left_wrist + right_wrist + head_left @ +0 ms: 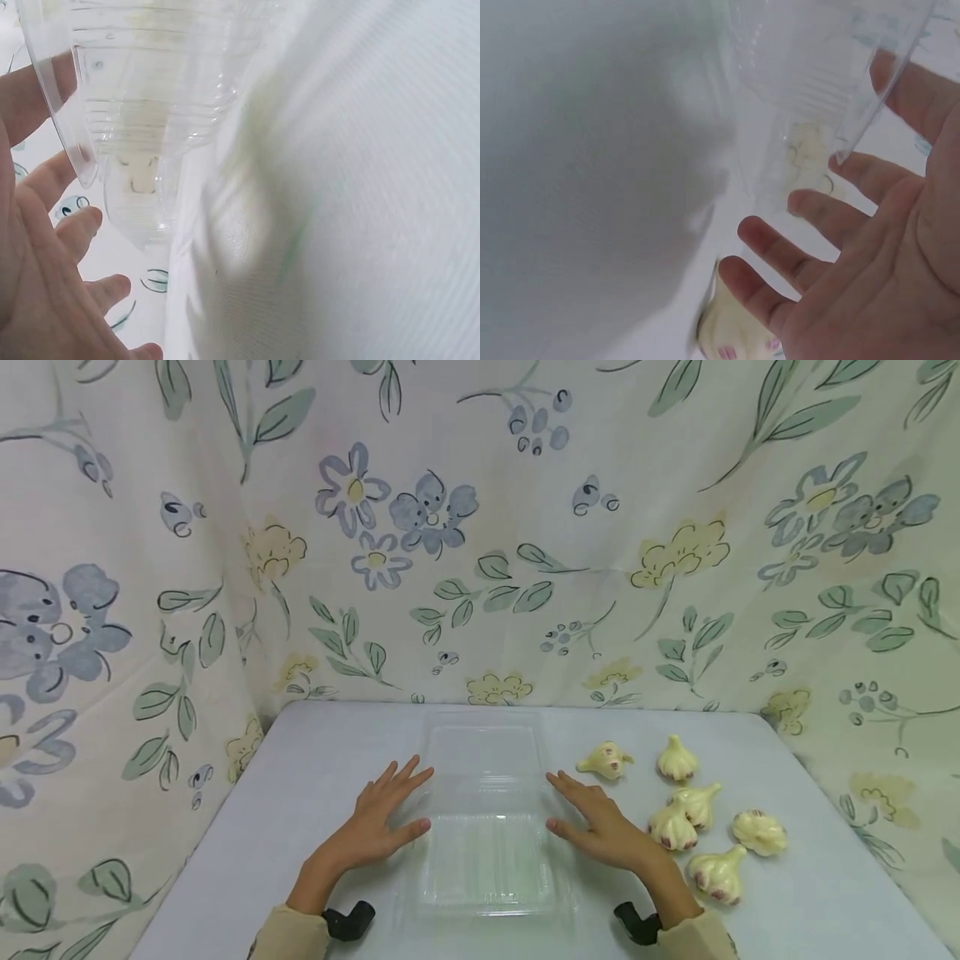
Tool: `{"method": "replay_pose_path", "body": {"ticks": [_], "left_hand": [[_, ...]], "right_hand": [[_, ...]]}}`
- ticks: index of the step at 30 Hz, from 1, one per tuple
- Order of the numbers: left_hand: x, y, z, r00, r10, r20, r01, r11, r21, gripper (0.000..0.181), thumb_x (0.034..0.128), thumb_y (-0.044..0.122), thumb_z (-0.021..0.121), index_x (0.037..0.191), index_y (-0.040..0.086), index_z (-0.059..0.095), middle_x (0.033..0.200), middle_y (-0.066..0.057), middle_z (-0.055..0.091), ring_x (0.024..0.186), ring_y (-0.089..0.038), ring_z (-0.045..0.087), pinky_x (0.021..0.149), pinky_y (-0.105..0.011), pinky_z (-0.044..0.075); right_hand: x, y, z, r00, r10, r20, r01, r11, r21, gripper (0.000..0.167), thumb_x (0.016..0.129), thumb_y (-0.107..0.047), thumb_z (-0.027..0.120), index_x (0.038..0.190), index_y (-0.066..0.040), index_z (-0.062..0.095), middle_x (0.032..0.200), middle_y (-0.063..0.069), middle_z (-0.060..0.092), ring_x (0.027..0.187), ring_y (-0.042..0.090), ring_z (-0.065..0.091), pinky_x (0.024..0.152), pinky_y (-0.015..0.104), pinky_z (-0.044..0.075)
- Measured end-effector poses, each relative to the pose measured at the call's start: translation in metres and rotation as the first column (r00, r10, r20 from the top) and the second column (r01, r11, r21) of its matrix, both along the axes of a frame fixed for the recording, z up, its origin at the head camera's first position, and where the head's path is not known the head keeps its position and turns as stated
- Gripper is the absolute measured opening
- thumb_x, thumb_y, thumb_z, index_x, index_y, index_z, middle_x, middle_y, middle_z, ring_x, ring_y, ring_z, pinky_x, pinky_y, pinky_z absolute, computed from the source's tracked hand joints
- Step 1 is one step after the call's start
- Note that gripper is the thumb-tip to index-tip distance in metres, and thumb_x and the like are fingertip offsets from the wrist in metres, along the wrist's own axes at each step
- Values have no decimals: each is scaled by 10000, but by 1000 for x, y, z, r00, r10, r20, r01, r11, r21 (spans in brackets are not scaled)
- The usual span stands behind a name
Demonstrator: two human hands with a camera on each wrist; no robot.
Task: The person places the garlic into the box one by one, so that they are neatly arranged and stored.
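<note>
A clear plastic container (486, 860) lies with its lid folded back at the middle of the table, its ribbed base nearer the person and its lid (483, 750) toward the back. At its left side the left hand (375, 822) is spread, fingers straight, thumb near the rim. The right hand (607, 835) mirrors it at the right side, fingers extended. In the left wrist view the thumb of the left hand (60, 232) shows through the clear rim; whether it touches is unclear. The right wrist view has the right hand (855, 217) likewise beside the container (802, 60).
Several garlic bulbs lie on the right of the table, among them one (607, 761) near the right fingertips and one (717, 874) right of the right forearm. A floral curtain (480, 527) hangs behind the white table (300, 760).
</note>
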State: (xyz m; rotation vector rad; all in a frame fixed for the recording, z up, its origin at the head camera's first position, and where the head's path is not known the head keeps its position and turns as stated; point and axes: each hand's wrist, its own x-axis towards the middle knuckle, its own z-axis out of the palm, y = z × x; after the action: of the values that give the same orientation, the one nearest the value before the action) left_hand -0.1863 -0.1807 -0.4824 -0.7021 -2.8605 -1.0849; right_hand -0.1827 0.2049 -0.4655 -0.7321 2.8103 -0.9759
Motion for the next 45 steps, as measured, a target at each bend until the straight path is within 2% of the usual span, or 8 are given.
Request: {"method": "replay_pose_path", "body": {"ticks": [4, 12, 20, 25, 29, 37, 42, 45], "left_hand": [[-3, 1, -3, 1000, 25, -5, -25, 1000, 19, 665, 984, 474, 632, 1582, 362, 363, 1718, -34, 198, 1569, -472, 100, 1142, -796, 65], [-8, 8, -7, 993, 20, -116, -12, 997, 73, 468, 1020, 368, 614, 1473, 291, 524, 1652, -80, 364, 1502, -530, 268, 1106, -793, 221], [-6, 7, -9, 995, -2, -105, 8, 998, 60, 356, 1029, 341, 601, 1339, 173, 639, 1639, -76, 391, 1464, -530, 348, 1087, -793, 266], [-4, 0, -7, 994, -81, -69, 84, 995, 51, 502, 969, 328, 668, 1449, 225, 565, 1675, -81, 314, 1482, -512, 329, 1079, -795, 273], [-4, -3, -5, 992, -112, -51, 114, 992, 52, 615, 930, 330, 708, 1505, 230, 514, 1694, -73, 268, 1509, -482, 299, 1079, -803, 264], [-2, -5, -4, 996, -70, -61, 73, 996, 49, 562, 918, 366, 741, 1446, 252, 586, 1670, 25, 335, 1501, -389, 371, 1098, -734, 347], [-2, -4, -1, 996, -57, -71, 58, 998, 21, 433, 924, 372, 743, 1334, 247, 684, 1625, 88, 409, 1483, -372, 406, 1111, -719, 344], [-2, -4, 1, 997, -52, -61, 52, 999, 5, 433, 921, 395, 739, 1327, 254, 691, 1621, 104, 412, 1487, -379, 397, 1107, -735, 333]], "right_hand": [[-1, -2, -3, 999, -29, 16, 29, 1000, -1, 683, 1045, -450, 535, 1611, -137, 318, 1637, 209, 337, 1421, 461, 401, 1099, 707, 344], [-5, -3, -6, 995, -93, 41, 91, 995, 32, 667, 1069, -459, 466, 1632, -170, 258, 1643, 171, 347, 1400, 441, 425, 1107, 710, 320], [-8, -4, -11, 987, -113, 116, 110, 993, 32, 664, 1080, -476, 425, 1646, -210, 202, 1644, 133, 362, 1375, 378, 439, 1100, 689, 317], [-9, -5, -10, 984, -125, 125, 121, 992, 36, 656, 1087, -470, 409, 1648, -206, 194, 1627, 148, 390, 1371, 380, 443, 1103, 689, 315], [-10, -5, -10, 984, -128, 120, 126, 992, 32, 650, 1088, -470, 405, 1648, -221, 191, 1622, 148, 398, 1378, 384, 442, 1114, 686, 310], [-11, -6, -12, 983, -137, 125, 135, 991, 22, 652, 1087, -482, 396, 1651, -242, 172, 1636, 142, 375, 1402, 391, 423, 1130, 693, 286], [-11, -5, -12, 982, -145, 124, 144, 989, 17, 656, 1088, -486, 385, 1652, -235, 163, 1647, 149, 350, 1444, 423, 390, 1149, 706, 259], [-11, -4, -12, 981, -147, 122, 147, 989, 10, 658, 1090, -478, 387, 1652, -222, 162, 1655, 160, 329, 1469, 449, 360, 1162, 712, 238]]}}
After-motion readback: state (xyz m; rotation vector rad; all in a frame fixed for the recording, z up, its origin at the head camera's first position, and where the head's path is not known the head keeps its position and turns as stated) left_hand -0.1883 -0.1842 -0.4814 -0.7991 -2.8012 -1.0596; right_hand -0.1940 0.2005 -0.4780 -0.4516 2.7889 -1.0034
